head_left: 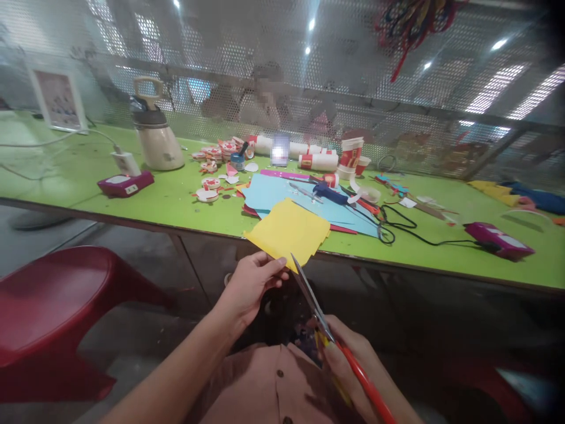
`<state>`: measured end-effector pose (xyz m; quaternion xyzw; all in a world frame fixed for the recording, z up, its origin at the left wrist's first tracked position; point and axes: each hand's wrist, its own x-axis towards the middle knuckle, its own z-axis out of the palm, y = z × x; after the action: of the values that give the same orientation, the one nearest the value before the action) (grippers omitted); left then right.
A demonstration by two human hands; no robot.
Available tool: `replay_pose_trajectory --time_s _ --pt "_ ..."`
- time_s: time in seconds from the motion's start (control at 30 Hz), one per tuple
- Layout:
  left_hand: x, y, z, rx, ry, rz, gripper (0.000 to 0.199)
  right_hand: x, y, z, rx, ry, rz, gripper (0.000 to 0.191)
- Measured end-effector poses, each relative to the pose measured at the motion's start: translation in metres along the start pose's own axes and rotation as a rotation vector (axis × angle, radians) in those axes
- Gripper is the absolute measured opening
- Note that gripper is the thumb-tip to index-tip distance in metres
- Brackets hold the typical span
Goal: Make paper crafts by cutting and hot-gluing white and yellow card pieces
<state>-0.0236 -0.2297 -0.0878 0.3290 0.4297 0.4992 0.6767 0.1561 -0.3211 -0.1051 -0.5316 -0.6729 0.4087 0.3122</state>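
Note:
My left hand [256, 280] pinches the near edge of a yellow sheet of paper [289, 229], thumb on top. The sheet reaches out over the table's front edge. In my right hand [348, 356] is a pair of scissors [315, 306] with red handles and long metal blades. The blades are parted, and the upper tip lies over the sheet's near corner, close to my left thumb. Something yellow shows by my right fingers; I cannot tell whether it is paper. Beyond the yellow sheet lie light blue sheets [269, 191] with red paper beneath.
A glue gun [331, 193] with a black cord lies on the blue sheets. Paper cups [351, 154], white rolls and round cut pieces stand behind. Purple power strips [126, 184] sit left and right on the green table [198, 218]. A thermos [154, 138] and red stool [57, 300] are left.

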Motion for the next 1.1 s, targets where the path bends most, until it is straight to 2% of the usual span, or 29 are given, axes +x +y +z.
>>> replay_pose_trajectory --time_s 0.37,0.87,1.1 --pt "0.0 0.0001 -0.0029 0.016 -0.014 -0.002 0.019 -0.0023 0.0045 0.006 0.099 -0.018 0.128 0.051" --pt "0.0009 -0.0016 -0.0047 0.047 -0.016 -0.001 0.017 -0.0019 0.0061 0.005 0.024 -0.026 0.104 0.056" --pt "-0.0004 -0.0005 -0.0046 0.039 -0.045 0.0 0.019 -0.0028 0.0035 0.0063 0.144 -0.023 0.093 0.054"
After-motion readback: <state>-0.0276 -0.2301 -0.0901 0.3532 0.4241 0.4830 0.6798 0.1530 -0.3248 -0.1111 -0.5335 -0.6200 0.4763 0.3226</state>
